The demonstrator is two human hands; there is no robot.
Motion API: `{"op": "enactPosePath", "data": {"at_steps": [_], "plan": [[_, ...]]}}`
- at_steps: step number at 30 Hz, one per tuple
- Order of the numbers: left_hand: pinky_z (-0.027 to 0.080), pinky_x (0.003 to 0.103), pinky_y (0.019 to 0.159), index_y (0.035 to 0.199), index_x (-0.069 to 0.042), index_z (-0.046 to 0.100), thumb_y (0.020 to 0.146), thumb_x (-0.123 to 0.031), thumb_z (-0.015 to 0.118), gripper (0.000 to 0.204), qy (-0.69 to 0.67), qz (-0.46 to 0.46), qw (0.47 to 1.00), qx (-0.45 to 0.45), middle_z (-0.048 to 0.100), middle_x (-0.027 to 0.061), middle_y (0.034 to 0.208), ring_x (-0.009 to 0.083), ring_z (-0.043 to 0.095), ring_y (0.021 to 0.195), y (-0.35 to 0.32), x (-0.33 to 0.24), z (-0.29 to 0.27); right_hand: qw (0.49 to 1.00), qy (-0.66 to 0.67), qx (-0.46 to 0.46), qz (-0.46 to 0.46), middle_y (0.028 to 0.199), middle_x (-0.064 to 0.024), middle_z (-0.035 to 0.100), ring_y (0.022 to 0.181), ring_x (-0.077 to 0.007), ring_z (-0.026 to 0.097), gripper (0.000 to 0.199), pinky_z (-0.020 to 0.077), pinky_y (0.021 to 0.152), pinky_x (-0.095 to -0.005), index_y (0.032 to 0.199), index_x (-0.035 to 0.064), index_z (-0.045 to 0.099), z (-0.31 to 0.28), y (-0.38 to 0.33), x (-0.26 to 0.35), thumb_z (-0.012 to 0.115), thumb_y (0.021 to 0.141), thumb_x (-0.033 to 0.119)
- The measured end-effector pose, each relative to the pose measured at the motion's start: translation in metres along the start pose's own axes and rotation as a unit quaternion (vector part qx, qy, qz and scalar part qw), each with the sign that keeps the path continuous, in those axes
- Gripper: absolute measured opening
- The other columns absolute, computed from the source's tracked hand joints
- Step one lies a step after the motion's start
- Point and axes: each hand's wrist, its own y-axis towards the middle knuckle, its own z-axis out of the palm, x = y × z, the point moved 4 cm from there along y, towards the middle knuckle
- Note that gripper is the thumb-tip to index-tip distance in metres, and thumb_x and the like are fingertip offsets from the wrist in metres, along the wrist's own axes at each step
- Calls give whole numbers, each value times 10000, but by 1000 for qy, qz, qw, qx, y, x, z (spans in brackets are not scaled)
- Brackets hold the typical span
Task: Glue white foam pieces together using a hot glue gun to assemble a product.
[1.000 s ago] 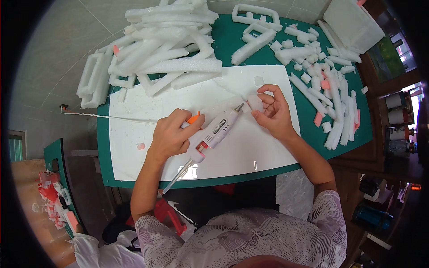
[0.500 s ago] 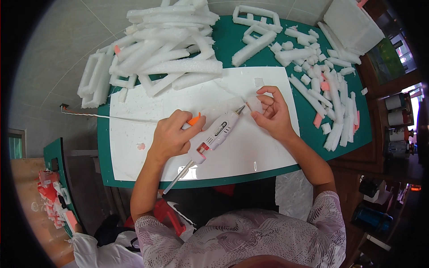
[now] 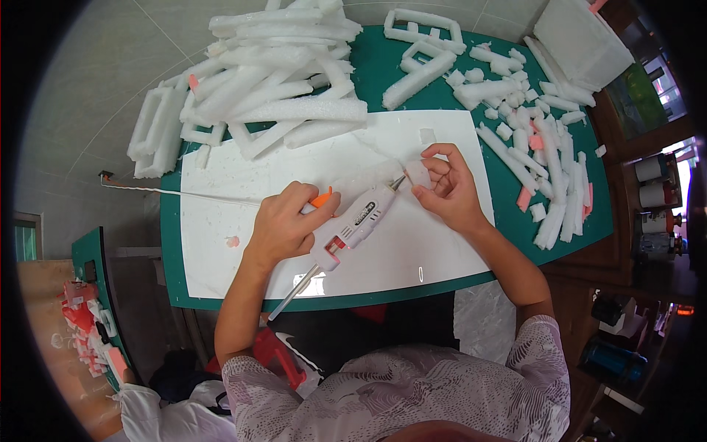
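Note:
Over the white board [image 3: 228, 265], my left hand [image 3: 283, 221] is closed round the handle of a white hot glue gun [image 3: 361, 217] with an orange trigger. A clear glue stick [image 3: 292, 293] sticks out of its back end toward me. The metal nozzle points up and right, at the edge of a small white foam piece [image 3: 417, 174]. My right hand [image 3: 449, 188] pinches that foam piece between thumb and fingers. Whether the nozzle touches the foam, I cannot tell.
A tall heap of white foam strips and frames [image 3: 280, 81] covers the back left. Foam frames [image 3: 420, 66] lie at the back, with loose foam offcuts [image 3: 545, 162] at the right. The gun's white cord [image 3: 184, 193] runs left to the wall. Another person's white sleeve [image 3: 158, 416] shows lower left.
Very little differs. The foam piece in my right hand has turned slightly at the nozzle, and the right fingers have shifted a touch. My left hand and the glue gun stay almost still.

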Motion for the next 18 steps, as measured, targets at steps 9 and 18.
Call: {"op": "enactPosePath", "data": {"at_steps": [9,18], "plan": [[404,272,475,1060,-115,693,590,13,604,495,-40,-20,999,-19,543,65,832,191,561,721,-3,6,1,993,71,80,45,1098,-79,618,1041,-125,598,392,487,868,-238,1149,45,483,-3,1,-7,675,830,-77],[412,269,475,1052,-116,700,587,22,601,495,-47,-22,999,-18,546,69,833,187,562,716,-4,6,2,987,121,87,56,1192,-110,605,1020,-126,612,370,494,852,-238,1199,-6,540,-9,4,-18,633,843,-45]]}}
